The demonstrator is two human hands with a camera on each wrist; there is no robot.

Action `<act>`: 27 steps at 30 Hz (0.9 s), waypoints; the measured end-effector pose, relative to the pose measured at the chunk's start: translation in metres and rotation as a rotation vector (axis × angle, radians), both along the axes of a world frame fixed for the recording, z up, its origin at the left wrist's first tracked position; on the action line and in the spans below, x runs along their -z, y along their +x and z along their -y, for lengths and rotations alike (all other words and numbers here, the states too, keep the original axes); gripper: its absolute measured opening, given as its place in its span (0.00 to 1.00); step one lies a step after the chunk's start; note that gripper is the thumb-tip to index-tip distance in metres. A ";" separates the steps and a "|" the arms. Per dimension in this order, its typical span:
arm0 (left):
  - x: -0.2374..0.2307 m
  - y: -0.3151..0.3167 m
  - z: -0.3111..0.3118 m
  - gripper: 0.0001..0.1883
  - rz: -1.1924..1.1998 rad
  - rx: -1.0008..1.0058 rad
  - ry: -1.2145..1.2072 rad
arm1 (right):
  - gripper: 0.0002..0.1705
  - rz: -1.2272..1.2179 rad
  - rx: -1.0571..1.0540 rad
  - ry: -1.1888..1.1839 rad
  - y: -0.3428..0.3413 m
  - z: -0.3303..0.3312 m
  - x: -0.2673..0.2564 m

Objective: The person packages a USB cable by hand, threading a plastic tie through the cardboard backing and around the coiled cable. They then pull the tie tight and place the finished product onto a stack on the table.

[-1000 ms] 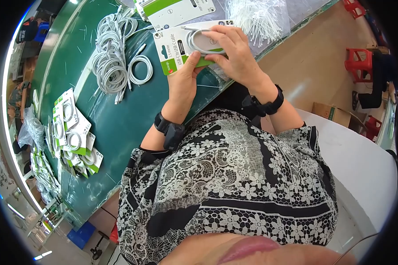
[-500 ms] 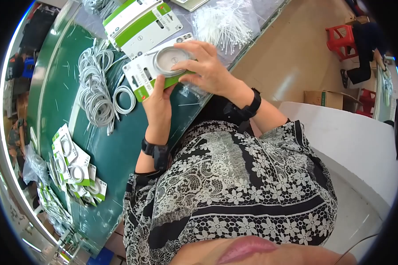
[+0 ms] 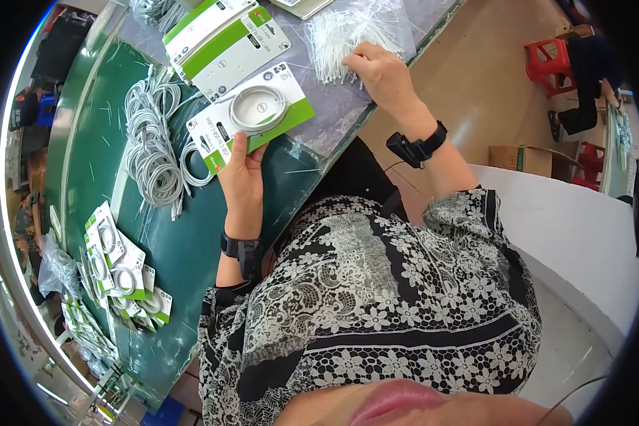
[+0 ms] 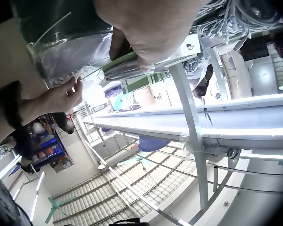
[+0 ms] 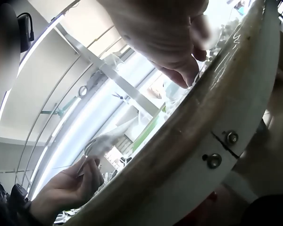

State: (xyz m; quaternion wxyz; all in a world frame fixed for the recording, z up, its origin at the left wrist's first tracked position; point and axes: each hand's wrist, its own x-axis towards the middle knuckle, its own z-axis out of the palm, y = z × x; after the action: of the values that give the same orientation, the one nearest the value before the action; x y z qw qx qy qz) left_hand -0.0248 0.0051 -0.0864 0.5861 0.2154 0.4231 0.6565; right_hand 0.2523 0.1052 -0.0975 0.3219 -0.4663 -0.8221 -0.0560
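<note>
In the head view, the left hand [image 3: 244, 186] holds a white and green card [image 3: 215, 121] by its lower edge, thumb on the front. A coiled pale cable [image 3: 284, 108] lies on the card's face. The right hand [image 3: 386, 77] is off the card, over the near edge of a heap of white plastic ties [image 3: 334, 44], its fingertips bent down at them; whether it pinches one cannot be told. In the right wrist view the right hand [image 5: 167, 40] hangs over the table edge with fingers bent, and the left hand [image 5: 68, 190] grips the card.
Stacked cards [image 3: 228, 57] lie behind the held card. Bundled cables [image 3: 149, 153] lie left of it, with a single coil [image 3: 199, 177] beside them. Finished-looking carded cables [image 3: 124, 280] are piled at the lower left. A red stool [image 3: 549, 67] stands on the floor at the right.
The right hand has left the card and cable and moved right to the heap of ties. The left hand still holds the card, whose coil is now uncovered.
</note>
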 end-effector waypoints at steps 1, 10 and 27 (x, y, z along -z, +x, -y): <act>0.000 0.000 0.000 0.23 0.006 0.016 0.003 | 0.06 -0.003 -0.005 0.000 0.001 -0.003 0.000; -0.003 0.006 0.001 0.20 0.146 0.058 -0.037 | 0.09 -0.166 -0.264 -0.033 0.001 -0.007 -0.005; -0.044 0.027 -0.017 0.09 1.514 0.237 -0.115 | 0.08 -0.472 -0.277 0.030 -0.091 0.055 -0.080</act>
State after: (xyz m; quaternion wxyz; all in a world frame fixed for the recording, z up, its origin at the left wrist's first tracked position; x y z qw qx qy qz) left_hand 0.0019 0.0222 -0.0427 0.7926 -0.2799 -0.0862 0.5348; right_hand 0.1612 0.0507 -0.0176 0.5160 -0.3449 -0.7793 0.0864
